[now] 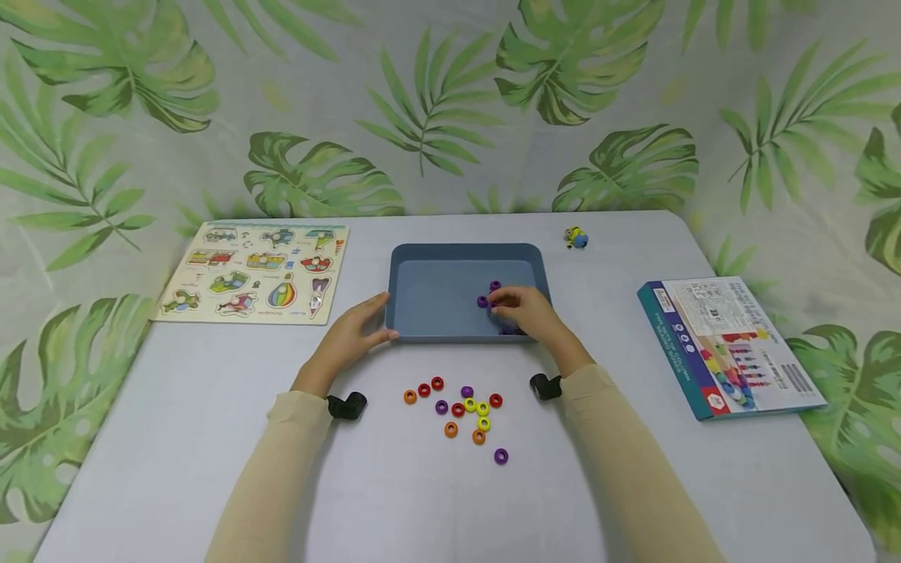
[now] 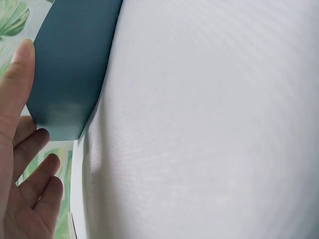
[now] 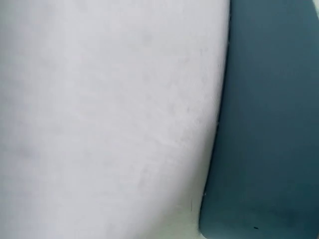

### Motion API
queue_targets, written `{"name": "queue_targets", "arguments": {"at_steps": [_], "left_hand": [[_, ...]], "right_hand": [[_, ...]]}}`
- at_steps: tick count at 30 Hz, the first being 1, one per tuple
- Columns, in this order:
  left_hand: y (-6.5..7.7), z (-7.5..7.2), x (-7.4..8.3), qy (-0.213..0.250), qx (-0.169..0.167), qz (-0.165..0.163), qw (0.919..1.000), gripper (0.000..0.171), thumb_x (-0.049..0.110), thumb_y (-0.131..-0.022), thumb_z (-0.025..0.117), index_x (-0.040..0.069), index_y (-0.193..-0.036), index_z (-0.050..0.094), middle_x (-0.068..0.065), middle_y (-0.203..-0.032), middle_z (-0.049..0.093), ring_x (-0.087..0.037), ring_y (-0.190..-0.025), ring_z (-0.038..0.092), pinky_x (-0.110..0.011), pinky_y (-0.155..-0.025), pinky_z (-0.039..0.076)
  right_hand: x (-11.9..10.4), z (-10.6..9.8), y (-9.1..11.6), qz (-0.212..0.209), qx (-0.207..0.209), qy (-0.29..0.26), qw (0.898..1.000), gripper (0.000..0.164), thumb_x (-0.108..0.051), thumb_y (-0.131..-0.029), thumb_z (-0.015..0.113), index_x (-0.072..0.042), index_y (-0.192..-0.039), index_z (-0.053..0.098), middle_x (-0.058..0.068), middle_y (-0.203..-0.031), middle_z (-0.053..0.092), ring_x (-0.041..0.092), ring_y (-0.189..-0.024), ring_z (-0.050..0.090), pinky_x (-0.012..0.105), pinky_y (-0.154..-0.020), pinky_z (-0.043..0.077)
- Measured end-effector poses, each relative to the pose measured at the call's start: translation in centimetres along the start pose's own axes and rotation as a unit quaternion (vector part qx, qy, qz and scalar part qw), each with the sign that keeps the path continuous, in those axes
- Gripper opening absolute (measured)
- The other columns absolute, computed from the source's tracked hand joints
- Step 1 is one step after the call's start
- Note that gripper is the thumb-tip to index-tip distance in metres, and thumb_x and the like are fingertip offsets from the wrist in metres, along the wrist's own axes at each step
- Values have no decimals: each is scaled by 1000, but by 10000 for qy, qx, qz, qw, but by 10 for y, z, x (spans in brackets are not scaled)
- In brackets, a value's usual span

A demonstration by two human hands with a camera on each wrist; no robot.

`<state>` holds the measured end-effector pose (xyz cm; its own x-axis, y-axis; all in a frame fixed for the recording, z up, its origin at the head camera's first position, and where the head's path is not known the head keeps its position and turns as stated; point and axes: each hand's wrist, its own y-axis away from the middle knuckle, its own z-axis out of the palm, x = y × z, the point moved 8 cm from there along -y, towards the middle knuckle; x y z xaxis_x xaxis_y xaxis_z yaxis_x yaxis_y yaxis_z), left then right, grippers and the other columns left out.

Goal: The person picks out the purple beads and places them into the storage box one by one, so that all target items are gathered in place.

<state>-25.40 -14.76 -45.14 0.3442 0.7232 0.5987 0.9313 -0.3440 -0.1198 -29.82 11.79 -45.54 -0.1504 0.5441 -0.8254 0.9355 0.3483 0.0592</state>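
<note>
- Presently, my left hand (image 1: pixel 346 342) is at the near left corner of the tray (image 1: pixel 432 293); its thumb and fingers are spread apart and touch the wall, without a tight grasp.
- My right hand (image 1: pixel 529 314) is over the right part of the tray, with the fingers curled. One purple bead appears between the finger and the thumb, but I cannot tell whether I pinch it or only touch it; the right wrist view does not show this hand.
- Other purple beads (image 1: pixel 482 302) lie on the tray floor beside my fingertips, and some more are near the front wall, partly hidden.
- On the white table (image 1: pixel 169 438), in front of the tray, are loose beads (image 1: pixel 482 408) in red, orange, yellow and purple.
- I judge each bead to be very light, hard and smooth, probably plastic; it should not break easily, but it could slip or roll away.
- The best hold, I think, is a soft pinch on two opposite sides of the round outer wall, with fingertips only.
- The tray looks stiff and rather light, so it could slide if pushed; its corner or its raised rim is a good place for steadying.
</note>
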Motion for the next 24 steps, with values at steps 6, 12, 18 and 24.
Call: {"name": "queue_targets", "arguments": {"at_steps": [6, 12, 18, 24], "left_hand": [[0, 0, 0, -27, -5, -37, 10000, 75, 51, -69, 54, 16, -130, 29, 1, -132, 27, -15, -119, 24, -31, -98, 20], [0, 1, 0, -11, -48, -56, 10000, 76, 52, -68, 53, 16, -130, 28, 2, -133, 26, -15, -119, 23, -31, -99, 20], [-1, 1, 1, -4, -21, 4, 10000, 75, 52, -68, 53, 15, -130, 29, 0, -132, 27, -16, -119, 24, -32, -98, 21], [0, 0, 0, -4, 21, -24, 10000, 76, 53, -68, 53, 15, -129, 30, 1, -132, 27, -15, -119, 24, -31, -98, 21]], "right_hand": [[9, 3, -12, 242, -239, 75, 9994, 15, -14, -76, 60, -12, -91, 61, 2, -85, 57, 15, -79, 50, 29, -69, 44], [5, 1, -9, 73, -195, 129, 9997, 22, -17, -76, 60, -12, -97, 58, 2, -92, 57, 14, -84, 51, 29, -74, 43], [-54, -1, 33, -772, -185, -362, 9962, 28, -9, -76, 58, -4, -104, 54, 10, -101, 54, 24, -89, 50, 33, -74, 45], [-78, 24, 74, -1362, -772, -829, 9842, 29, 0, -73, 60, 7, -100, 53, 21, -98, 53, 37, -87, 48, 47, -78, 40]]}}
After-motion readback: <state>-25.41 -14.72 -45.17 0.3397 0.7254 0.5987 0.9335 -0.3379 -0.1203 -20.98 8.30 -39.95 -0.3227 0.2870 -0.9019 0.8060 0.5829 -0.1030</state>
